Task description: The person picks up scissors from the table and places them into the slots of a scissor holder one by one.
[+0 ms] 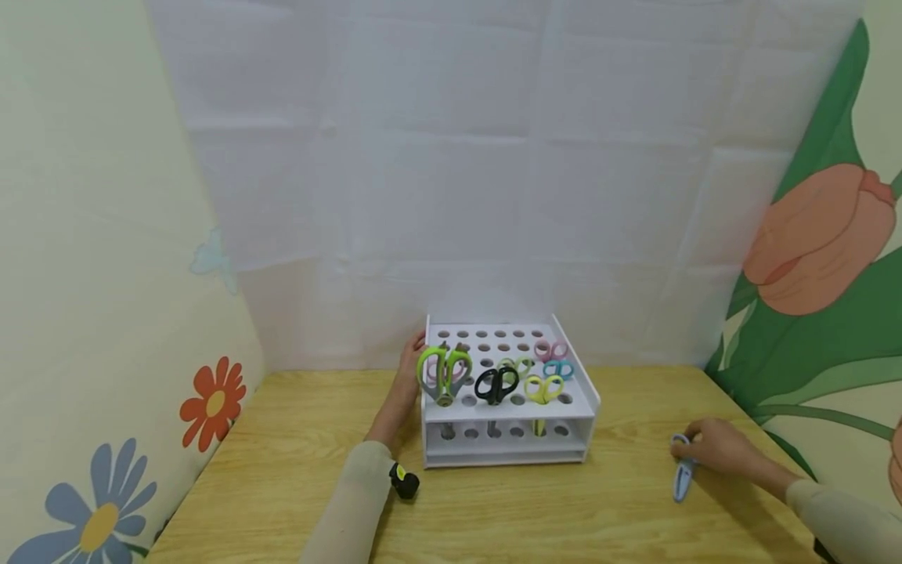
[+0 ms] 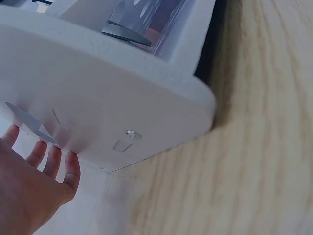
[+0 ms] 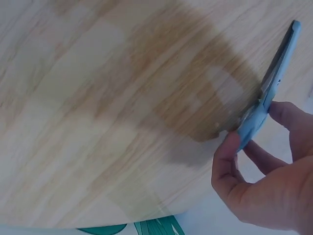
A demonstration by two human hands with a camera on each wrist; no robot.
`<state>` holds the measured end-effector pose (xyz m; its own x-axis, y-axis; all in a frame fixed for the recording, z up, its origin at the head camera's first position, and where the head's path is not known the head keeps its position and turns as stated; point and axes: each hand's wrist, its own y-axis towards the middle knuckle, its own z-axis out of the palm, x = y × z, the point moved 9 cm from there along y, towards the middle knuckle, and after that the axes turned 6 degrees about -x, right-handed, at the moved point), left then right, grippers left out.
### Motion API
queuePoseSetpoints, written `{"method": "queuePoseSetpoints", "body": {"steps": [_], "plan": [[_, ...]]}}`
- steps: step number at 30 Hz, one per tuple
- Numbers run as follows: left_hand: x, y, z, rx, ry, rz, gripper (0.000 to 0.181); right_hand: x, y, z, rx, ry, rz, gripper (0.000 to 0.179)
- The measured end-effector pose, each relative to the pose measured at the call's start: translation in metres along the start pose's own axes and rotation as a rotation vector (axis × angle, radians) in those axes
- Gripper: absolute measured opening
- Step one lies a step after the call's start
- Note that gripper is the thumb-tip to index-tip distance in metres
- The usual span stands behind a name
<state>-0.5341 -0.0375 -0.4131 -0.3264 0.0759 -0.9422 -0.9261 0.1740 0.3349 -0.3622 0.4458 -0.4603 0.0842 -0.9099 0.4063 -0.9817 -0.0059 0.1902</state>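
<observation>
My right hand (image 1: 720, 446) pinches light blue scissors (image 1: 683, 479) by the handle loops at the table's right side. In the right wrist view thumb and fingers grip the handle of the blue scissors (image 3: 268, 98), and the blades point away from the hand. My left hand (image 1: 409, 368) touches the left side of a white rack (image 1: 507, 454). Its fingertips rest against the side panel (image 2: 88, 93) near a cutout slot in the left wrist view. Green-and-grey scissors (image 1: 444, 376), black scissors (image 1: 496, 385) and yellow scissors (image 1: 543, 388) stand upright in the rack's front holes.
Pink scissors (image 1: 550, 350), teal scissors (image 1: 558, 370) and pale green scissors (image 1: 515, 366) stand further back in the rack. A small black device (image 1: 404, 482) sits at the left sleeve. A white cloth (image 1: 451, 196) hangs behind the wooden table (image 1: 535, 517), with floral cloths either side.
</observation>
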Motion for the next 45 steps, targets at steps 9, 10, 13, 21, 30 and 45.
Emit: {"method": "queuePoseSetpoints", "body": {"steps": [9, 10, 13, 21, 30, 45], "plan": [[0.013, 0.010, -0.002, -0.031, -0.031, 0.034, 0.048, 0.008, 0.002, 0.004, -0.054, 0.140, 0.021, 0.030], [0.015, 0.012, -0.002, -0.031, -0.038, 0.027, 0.048, 0.009, 0.002, 0.005, -0.052, 0.160, 0.051, 0.033], [0.025, 0.017, -0.002, -0.056, -0.033, 0.053, 0.049, 0.010, 0.003, 0.007, -0.045, 0.248, 0.120, 0.037], [0.028, 0.020, -0.002, -0.075, -0.054, 0.033, 0.048, 0.030, 0.014, 0.000, -0.030, 0.489, 0.119, 0.036], [0.000, 0.007, 0.000, -0.067, -0.067, -0.019, 0.047, 0.082, 0.042, -0.045, -0.029, 0.718, -0.015, 0.042], [-0.005, 0.007, 0.002, -0.074, -0.098, 0.011, 0.047, 0.145, 0.091, -0.077, -0.035, 0.849, -0.090, 0.045]]}}
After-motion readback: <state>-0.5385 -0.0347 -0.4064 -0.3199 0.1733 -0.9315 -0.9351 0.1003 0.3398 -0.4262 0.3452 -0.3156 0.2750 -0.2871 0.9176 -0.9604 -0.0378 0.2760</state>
